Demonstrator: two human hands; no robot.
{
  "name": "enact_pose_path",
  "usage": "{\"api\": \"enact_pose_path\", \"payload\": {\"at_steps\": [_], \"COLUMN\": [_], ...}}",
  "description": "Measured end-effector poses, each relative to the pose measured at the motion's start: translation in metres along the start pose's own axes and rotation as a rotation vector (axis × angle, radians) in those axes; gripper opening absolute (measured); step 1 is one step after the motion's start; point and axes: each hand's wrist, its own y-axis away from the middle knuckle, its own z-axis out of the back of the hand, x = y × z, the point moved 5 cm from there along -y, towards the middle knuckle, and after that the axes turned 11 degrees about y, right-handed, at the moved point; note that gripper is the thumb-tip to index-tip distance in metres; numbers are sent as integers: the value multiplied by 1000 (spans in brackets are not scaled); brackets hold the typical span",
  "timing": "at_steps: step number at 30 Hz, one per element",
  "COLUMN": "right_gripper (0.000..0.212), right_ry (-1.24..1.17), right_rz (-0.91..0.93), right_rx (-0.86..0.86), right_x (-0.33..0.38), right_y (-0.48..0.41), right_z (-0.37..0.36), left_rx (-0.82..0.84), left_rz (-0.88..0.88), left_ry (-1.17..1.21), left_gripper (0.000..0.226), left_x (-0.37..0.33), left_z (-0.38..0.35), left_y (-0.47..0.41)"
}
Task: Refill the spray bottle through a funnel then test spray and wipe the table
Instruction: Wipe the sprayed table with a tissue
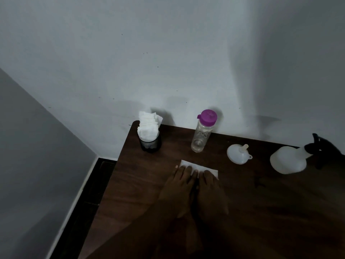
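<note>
Bottle (203, 131), funnel (238, 153) and sprayer (291, 158) sat behind, while both hands, left (179, 189) and right (210, 191), lay flat, fingers spread, on the tissue (197, 167).

You have one view only, from a wide-angle camera on your head. It looks forward and down over the near table (141, 186) corner toward the wall (149, 62), both hands close below the lens.

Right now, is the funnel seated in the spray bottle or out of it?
Out. The funnel lies tipped on the table, spout up, apart from the capped spray bottle.
</note>
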Motion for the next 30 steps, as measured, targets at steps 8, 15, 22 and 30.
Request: {"api": "enact_pose_path", "payload": {"at_steps": [8, 15, 22, 30], "right_gripper": [94, 62, 64, 68], "right_ry": [30, 94, 152, 170], "right_rz": [122, 233, 364, 350], "right_rx": [-255, -162, -305, -341], "right_x": [41, 72, 51, -16], "right_y": [-31, -32, 2, 5], "right_z": [20, 10, 6, 8], "left_rx": [-125, -233, -287, -278], "left_rz": [150, 268, 326, 329], "left_ry": [50, 32, 23, 4], "left_gripper": [69, 63, 62, 64], "left_x": [39, 54, 14, -37], "left_z": [16, 10, -6, -10], "left_y": [25, 57, 73, 30]}}
